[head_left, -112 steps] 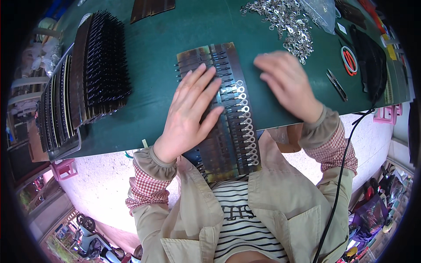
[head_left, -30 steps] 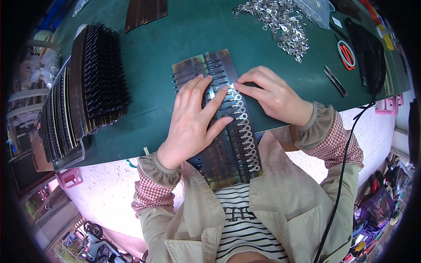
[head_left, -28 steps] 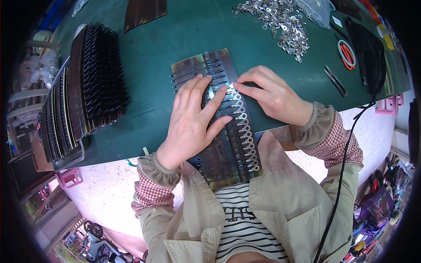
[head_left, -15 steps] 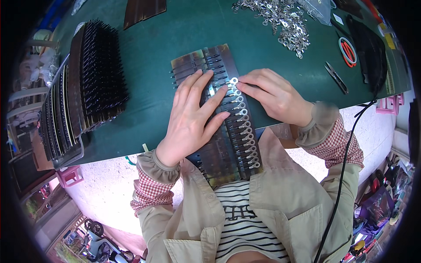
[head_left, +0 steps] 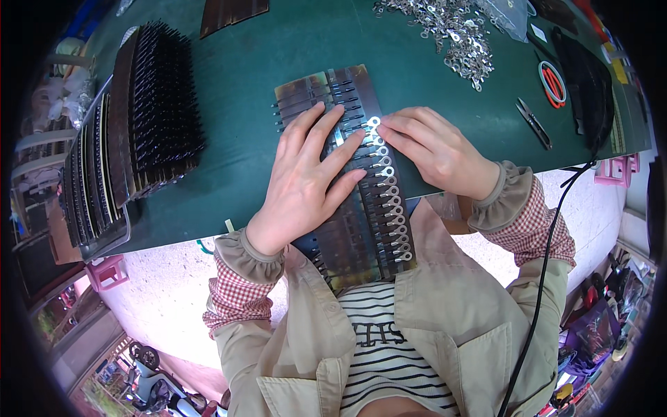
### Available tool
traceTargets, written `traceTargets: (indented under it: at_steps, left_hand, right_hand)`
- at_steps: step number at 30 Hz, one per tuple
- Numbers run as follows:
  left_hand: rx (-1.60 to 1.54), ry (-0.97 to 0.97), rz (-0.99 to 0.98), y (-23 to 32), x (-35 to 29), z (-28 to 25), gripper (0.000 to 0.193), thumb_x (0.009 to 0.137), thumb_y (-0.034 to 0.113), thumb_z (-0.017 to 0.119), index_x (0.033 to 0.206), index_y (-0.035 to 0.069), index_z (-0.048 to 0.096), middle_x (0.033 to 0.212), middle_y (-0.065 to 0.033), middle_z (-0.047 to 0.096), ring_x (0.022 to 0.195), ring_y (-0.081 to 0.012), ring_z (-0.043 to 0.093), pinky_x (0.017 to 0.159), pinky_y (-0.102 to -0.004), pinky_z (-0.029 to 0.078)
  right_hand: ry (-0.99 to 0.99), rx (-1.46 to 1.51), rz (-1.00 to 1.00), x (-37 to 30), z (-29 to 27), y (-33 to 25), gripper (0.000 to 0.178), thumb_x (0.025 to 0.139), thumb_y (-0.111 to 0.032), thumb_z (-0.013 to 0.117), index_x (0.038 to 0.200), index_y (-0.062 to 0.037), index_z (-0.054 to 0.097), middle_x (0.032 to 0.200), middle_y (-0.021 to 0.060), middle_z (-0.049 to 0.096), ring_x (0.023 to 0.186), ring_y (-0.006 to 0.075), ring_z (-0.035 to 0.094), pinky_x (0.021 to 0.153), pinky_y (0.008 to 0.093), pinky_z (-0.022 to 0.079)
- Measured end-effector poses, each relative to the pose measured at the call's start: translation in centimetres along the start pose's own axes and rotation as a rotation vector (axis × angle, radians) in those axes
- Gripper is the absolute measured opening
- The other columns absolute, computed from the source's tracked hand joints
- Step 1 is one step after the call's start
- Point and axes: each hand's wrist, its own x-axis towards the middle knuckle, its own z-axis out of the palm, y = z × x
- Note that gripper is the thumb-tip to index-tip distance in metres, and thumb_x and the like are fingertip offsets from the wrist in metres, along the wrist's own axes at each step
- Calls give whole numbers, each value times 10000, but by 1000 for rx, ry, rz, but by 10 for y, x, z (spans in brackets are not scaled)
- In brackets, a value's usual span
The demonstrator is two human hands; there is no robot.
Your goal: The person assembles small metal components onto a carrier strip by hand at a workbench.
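Note:
A brown board (head_left: 340, 243) lies at a slant over the table's near edge, close to my body. Short black pins stick out along its strips. Silver ring terminals (head_left: 399, 229) sit in a row on the pins down its right side. My left hand (head_left: 295, 184) rests flat on the board, fingers spread, the index fingertip beside the topmost terminals. My right hand (head_left: 441, 149) pinches the uppermost ring terminal (head_left: 374, 121) between thumb and index finger, at the row's far end. Its inner end, by the left index fingertip, is partly hidden. Farther up, the black pins (head_left: 346, 90) carry no rings.
At left stands a rack of similar boards (head_left: 156, 104) bristling with black pins. Loose ring terminals (head_left: 465, 52) are heaped at the far right, near a clear plastic bag (head_left: 507, 17). Snips (head_left: 533, 124) and an orange-and-white coil (head_left: 552, 83) lie on the right. A black cable (head_left: 549, 257) hangs nearby.
Both hands keep their places on the board, with the right still pinching the top ring terminal. The whole view has shifted slightly.

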Motion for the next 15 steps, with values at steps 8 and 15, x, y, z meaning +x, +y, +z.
traceTargets:
  at_steps: [8, 15]
  left_hand:
    - [-165, 15, 11, 2, -12, -7, 424, 877, 123, 757, 1290, 37, 710, 1458, -189, 570, 1396, -401, 495, 1168, -550, 369]
    - [-127, -51, 51, 9, -16, -8, 403, 865, 137, 761, 1257, 47, 735, 1449, -184, 580, 1402, -403, 484, 1166, -584, 360]
  right_hand:
    - [2, 78, -4, -14, -12, -11, 470, 704, 28, 659, 1169, 97, 681, 1157, 188, 658, 1016, 343, 668, 853, 427, 572]
    - [-29, 87, -57, -19, -12, -16, 490, 665, 0, 665, 1143, 100, 697, 1111, 177, 656, 976, 335, 660, 828, 427, 571]
